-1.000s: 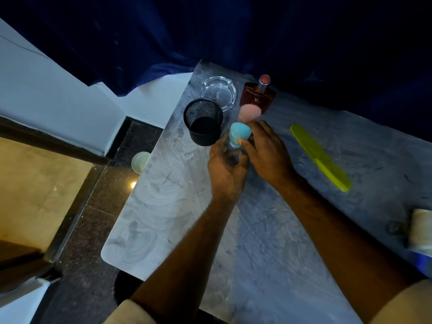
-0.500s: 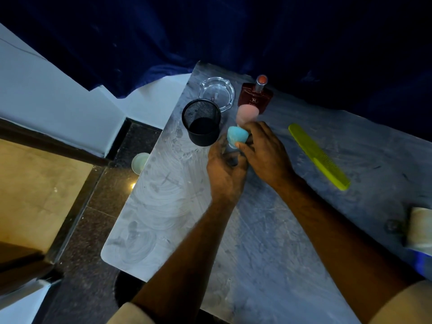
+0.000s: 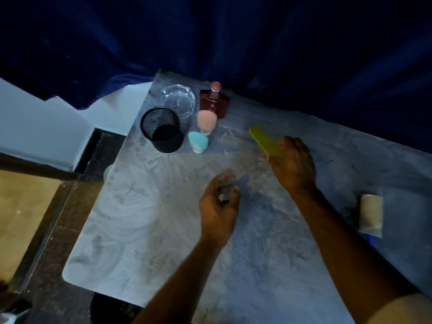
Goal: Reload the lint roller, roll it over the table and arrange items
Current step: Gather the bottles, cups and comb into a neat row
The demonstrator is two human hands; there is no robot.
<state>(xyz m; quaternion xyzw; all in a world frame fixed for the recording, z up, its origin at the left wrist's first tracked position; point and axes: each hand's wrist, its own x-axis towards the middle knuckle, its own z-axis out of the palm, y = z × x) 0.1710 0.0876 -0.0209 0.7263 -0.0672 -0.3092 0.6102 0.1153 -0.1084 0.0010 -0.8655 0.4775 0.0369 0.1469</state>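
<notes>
Both hands have left the blue sponge (image 3: 198, 141), now standing beyond the left hand (image 3: 218, 206).
Left hand half curled, contents unclear; right hand (image 3: 292, 164) clamps the green comb (image 3: 264, 141). Lint roller (image 3: 371, 215) lies right of it on the surface (image 3: 268, 265); arranging seems unfinished.

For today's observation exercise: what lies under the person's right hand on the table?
The near end of the yellow-green comb runs under the right hand, its far end poking out toward the pink sponge. The covered end and the fingers' grip cannot be seen.
</notes>
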